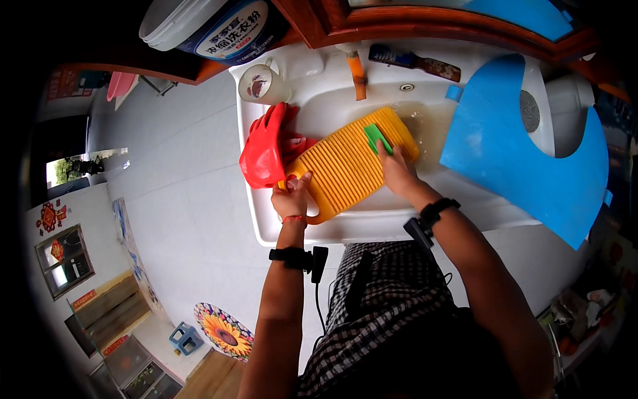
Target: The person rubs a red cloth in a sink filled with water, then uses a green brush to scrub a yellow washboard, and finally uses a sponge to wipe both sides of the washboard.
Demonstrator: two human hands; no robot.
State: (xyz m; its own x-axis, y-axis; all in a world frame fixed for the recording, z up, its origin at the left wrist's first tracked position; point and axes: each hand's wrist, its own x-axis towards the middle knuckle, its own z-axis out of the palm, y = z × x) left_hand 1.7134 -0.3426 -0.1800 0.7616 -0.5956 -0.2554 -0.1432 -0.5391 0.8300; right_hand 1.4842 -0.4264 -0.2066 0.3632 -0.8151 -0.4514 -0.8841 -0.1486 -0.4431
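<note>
A yellow ribbed washboard (344,167) lies slanted over the basin of a white ceramic sink (319,109). My left hand (293,198) grips its handle end, the thumb over the frame by the cut-out. In my right hand (398,169) is a green scrubbing brush (377,138), held against the ridges near the washboard's far end; its underside is hidden. Red rubber gloves (264,149) lie in a heap on the sink's left side, just beyond my left hand. Cloudy water (431,134) shows in the basin past the washboard's right end.
A white mug (261,84) stands at the sink's back left corner, below a detergent tub (219,30). An orange faucet (357,75) juts over the basin. A wooden-handled brush (416,62) rests on the back ledge. A blue curved sheet (513,144) covers the sink's right side.
</note>
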